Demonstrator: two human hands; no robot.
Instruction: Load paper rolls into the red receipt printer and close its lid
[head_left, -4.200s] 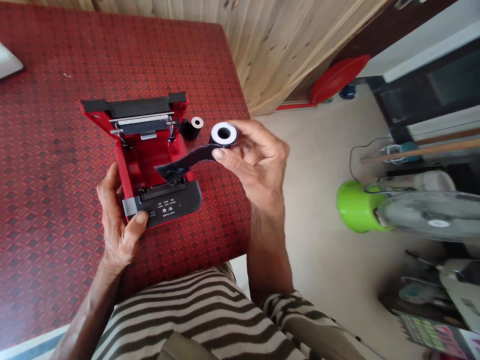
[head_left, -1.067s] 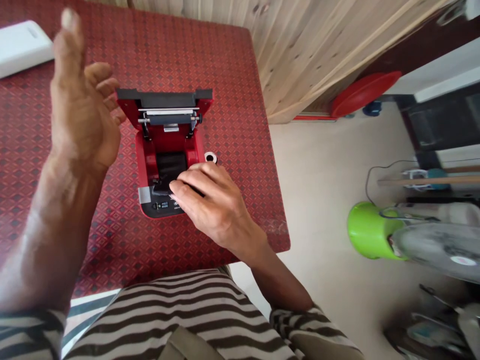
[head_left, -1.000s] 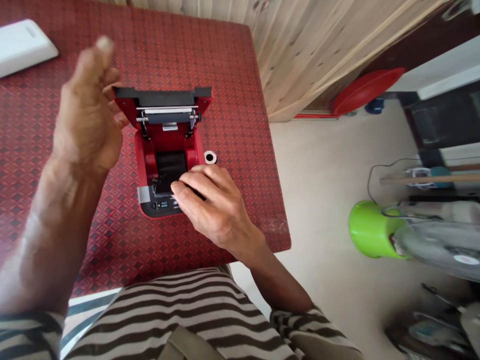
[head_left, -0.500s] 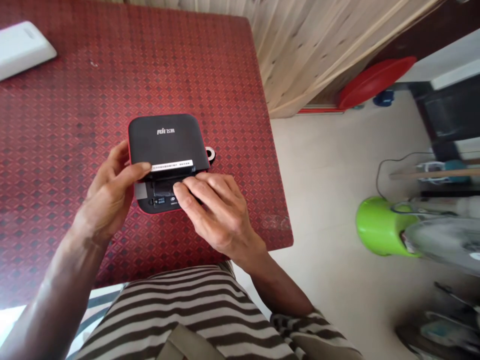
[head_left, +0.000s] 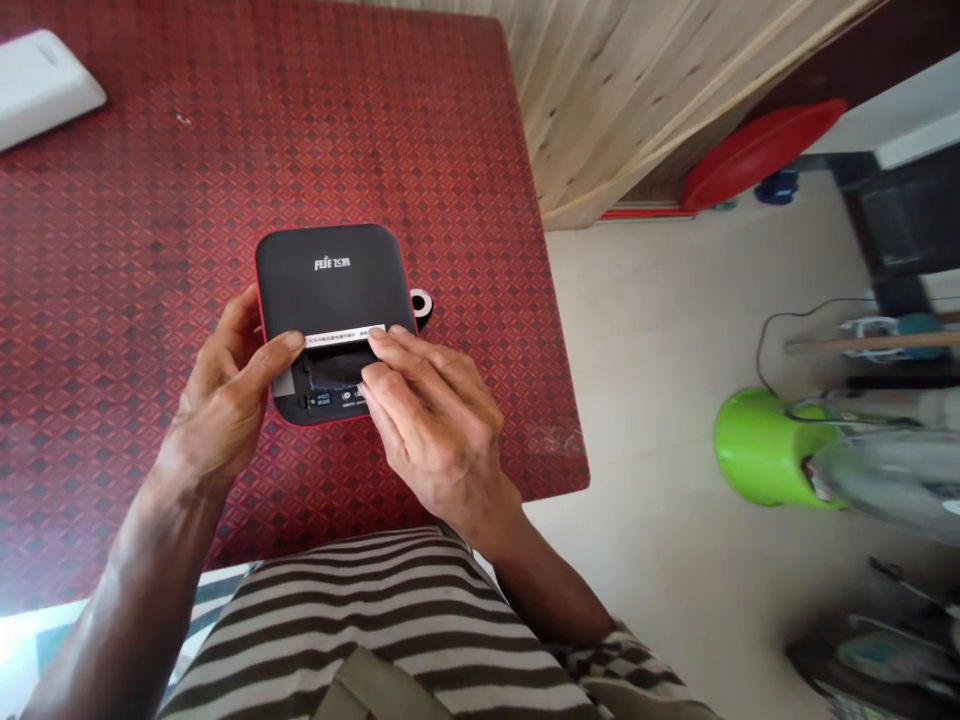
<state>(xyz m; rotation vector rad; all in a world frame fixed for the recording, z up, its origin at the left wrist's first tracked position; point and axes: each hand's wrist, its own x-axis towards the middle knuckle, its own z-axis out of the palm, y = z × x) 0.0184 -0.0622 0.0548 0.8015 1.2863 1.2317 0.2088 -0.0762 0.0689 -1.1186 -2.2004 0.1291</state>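
The black lid (head_left: 334, 290) reads "FEJE" — print on the white strip (head_left: 335, 336) seems illegible.

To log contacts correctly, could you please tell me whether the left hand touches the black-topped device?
Touching: in the head view, the left hand rests its thumb on the black-topped device, fingers along its left side.

Soft daylight, white glare lower left, blurred lower right

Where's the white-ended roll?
In the head view, the white-ended roll lies on the red table, just right of the black-lidded device and beyond the right hand.
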